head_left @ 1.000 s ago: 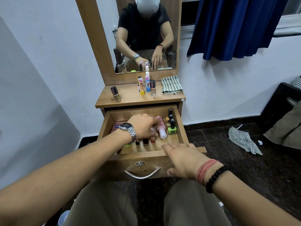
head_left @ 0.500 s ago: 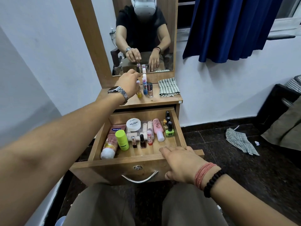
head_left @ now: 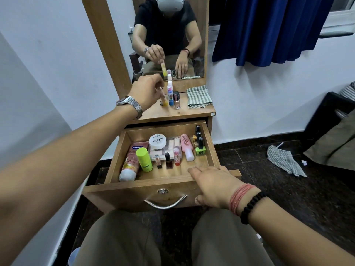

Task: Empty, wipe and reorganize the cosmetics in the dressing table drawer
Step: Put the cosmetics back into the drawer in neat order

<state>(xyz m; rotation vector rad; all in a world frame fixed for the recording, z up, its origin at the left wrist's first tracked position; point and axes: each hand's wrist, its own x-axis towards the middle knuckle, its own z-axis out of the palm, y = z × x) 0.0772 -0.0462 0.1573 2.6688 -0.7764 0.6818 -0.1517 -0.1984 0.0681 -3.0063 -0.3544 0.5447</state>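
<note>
drawer (head_left: 134, 191): cosmetics inside | tabletop (head_left: 192, 114) behind: folded cloth (head_left: 199, 96) right of bottles (head_left: 172, 96)

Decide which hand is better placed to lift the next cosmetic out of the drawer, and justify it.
Probably the right hand: it rests open on the drawer front, beside the cosmetics. The left hand is up at the tabletop, its fingers pinching a yellow-based tube.

The person is wearing a metal watch (head_left: 130, 105), red thread (head_left: 241, 196) beside black beads (head_left: 251, 206), and khaki trousers (head_left: 123, 239)
</note>
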